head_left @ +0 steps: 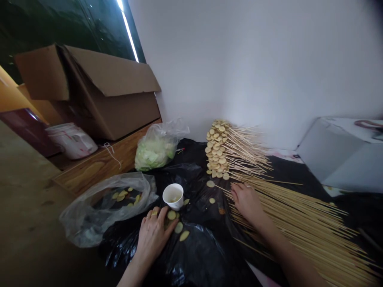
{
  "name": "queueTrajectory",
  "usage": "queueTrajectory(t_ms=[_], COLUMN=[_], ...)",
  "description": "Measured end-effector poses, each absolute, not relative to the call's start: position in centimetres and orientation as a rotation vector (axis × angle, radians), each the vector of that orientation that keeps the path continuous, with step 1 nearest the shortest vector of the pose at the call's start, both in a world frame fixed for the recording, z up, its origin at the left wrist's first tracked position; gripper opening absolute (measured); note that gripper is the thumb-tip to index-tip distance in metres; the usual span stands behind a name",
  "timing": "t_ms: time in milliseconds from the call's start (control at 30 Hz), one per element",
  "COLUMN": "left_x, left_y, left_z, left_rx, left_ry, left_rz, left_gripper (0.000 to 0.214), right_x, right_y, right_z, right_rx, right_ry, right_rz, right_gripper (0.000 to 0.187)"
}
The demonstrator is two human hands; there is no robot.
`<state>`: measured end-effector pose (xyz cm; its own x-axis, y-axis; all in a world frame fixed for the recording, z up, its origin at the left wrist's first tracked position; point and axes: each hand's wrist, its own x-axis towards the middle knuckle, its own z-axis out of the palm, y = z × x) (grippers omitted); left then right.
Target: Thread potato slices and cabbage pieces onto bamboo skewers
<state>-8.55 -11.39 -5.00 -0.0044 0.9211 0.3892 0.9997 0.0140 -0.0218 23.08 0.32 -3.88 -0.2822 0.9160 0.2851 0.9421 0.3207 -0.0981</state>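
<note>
Thumb and fingers parted, the left hand (152,232) rests half open around pale round slices (178,227) lying on black plastic (206,249), just beside a white cup (173,192). The right hand (247,200) curls its fingers over the near ends of bare sticks (299,215); from here I can't tell whether it pinches one. Beyond it, slice-tipped skewers (217,149) lie heaped near the wall (191,71).

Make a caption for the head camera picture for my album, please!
Left hand by round slices, right hand at thin sticks, near a stack of skewered slices.
</note>
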Motion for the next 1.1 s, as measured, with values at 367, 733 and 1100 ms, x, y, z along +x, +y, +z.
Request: queueTrajectory(t_ms=[367, 733, 1100], left_x=[-9.8, -9.8, -21.1], left_y=[-10.4, -11.1, -8.6], left_z=[-4.9, -0.4, 3.4], left_rx=[-2.170, -2.000, -1.693], left_ry=[-2.094, -2.265, -2.289], left_rz=[-0.515, -1.223, -0.517], left_gripper=[0.024, 0.027, 0.039], right_x=[17.4, 14.8, 21.8], right_y=[3.6, 5.6, 0.9], right_z=[-0.2, -2.9, -1.0], right_rx=[-1.484, -1.458, -1.178], right_ry=[-2.475, -2.334, -1.557], right_rz=[0.191, 0.321, 1.397], right_gripper=[0.020, 0.006, 0.026])
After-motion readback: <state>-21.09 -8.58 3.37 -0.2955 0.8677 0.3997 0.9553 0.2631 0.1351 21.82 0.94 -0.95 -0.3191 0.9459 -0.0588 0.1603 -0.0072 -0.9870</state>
